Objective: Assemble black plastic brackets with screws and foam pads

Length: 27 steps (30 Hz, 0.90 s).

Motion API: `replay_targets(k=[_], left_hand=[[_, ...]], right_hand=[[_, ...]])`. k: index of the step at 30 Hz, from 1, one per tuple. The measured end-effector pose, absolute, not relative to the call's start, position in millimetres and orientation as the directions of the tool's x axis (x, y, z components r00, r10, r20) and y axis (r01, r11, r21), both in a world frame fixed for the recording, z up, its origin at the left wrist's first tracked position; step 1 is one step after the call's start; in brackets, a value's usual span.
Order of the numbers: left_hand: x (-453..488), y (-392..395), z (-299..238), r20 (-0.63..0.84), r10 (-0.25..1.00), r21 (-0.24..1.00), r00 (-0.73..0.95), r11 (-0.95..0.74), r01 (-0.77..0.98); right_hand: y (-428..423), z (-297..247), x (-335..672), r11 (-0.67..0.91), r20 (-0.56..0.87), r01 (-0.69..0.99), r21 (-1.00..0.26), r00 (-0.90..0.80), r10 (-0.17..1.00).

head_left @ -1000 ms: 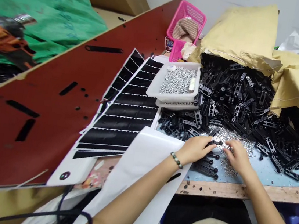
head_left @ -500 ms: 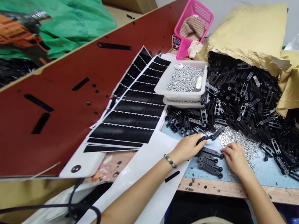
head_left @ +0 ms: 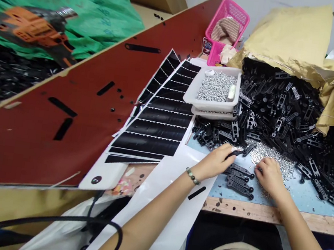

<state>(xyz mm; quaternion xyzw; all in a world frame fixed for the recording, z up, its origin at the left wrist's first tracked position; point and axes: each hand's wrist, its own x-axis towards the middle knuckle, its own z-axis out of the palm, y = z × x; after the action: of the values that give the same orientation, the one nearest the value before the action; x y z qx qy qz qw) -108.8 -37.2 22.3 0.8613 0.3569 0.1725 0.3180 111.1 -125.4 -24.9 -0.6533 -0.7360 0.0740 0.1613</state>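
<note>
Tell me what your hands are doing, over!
Left hand pinching a black link. Right hand on loose screws. Lined-up links just below, link pile behind.

Screws [head_left: 217, 87] in tray [head_left: 210, 105] beside plastic links [head_left: 278, 103]

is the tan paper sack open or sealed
Open: the tan paper sack has a gaping mouth, and black plastic links spill from it across the blue table top.
</note>
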Motion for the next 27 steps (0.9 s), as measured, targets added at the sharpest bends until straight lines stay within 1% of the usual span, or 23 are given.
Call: replay_targets(k=[2, 3, 5, 6, 9, 12, 15, 18, 21, 23, 25, 27], left_hand=[[-94, -37, 23, 0.074, 0.631, 0.675, 0.772, -0.602, 0.427], [-86, -36, 22, 0.064, 0.583, 0.654, 0.81, -0.637, 0.408], [-72, -34, 18, 0.026, 0.505, 0.583, 0.863, -0.709, 0.398], [-67, -33, 15, 0.005, 0.482, 0.545, 0.876, -0.736, 0.401], [-62, -32, 6, -0.028, 0.468, 0.487, 0.883, -0.765, 0.421], [-67, -35, 0, -0.021, 0.493, 0.451, 0.87, -0.772, 0.449], [-72, -38, -2, -0.031, 0.497, 0.422, 0.867, -0.78, 0.462], [-73, -39, -3, -0.05, 0.502, 0.471, 0.864, -0.751, 0.464], [-81, -41, -4, -0.005, 0.542, 0.583, 0.84, -0.681, 0.443], [-92, -47, -5, 0.07, 0.613, 0.672, 0.787, -0.612, 0.417], [-105, -56, -8, 0.13, 0.706, 0.735, 0.696, -0.54, 0.41], [-114, -65, -13, 0.141, 0.772, 0.769, 0.62, -0.48, 0.422]], right_hand=[[-130, -23, 119, 0.113, 0.176, 0.92, -0.376, -0.049, 0.983], [-132, -23, 122, 0.109, 0.203, 0.9, -0.422, -0.023, 0.979], [-137, -26, 126, 0.139, 0.249, 0.856, -0.498, -0.013, 0.969], [-139, -28, 126, 0.169, 0.26, 0.842, -0.512, -0.036, 0.965], [-143, -36, 121, 0.24, 0.267, 0.845, -0.479, -0.121, 0.956], [-145, -41, 114, 0.24, 0.294, 0.87, -0.431, -0.116, 0.949], [-147, -40, 110, 0.265, 0.302, 0.882, -0.389, -0.15, 0.941], [-147, -36, 108, 0.26, 0.298, 0.889, -0.377, -0.15, 0.943], [-146, -30, 106, 0.207, 0.229, 0.896, -0.393, -0.123, 0.966], [-145, -27, 105, 0.191, 0.164, 0.891, -0.412, -0.134, 0.977], [-144, -24, 106, 0.194, 0.127, 0.878, -0.437, -0.154, 0.98], [-142, -22, 105, 0.198, 0.116, 0.863, -0.465, -0.162, 0.98]])
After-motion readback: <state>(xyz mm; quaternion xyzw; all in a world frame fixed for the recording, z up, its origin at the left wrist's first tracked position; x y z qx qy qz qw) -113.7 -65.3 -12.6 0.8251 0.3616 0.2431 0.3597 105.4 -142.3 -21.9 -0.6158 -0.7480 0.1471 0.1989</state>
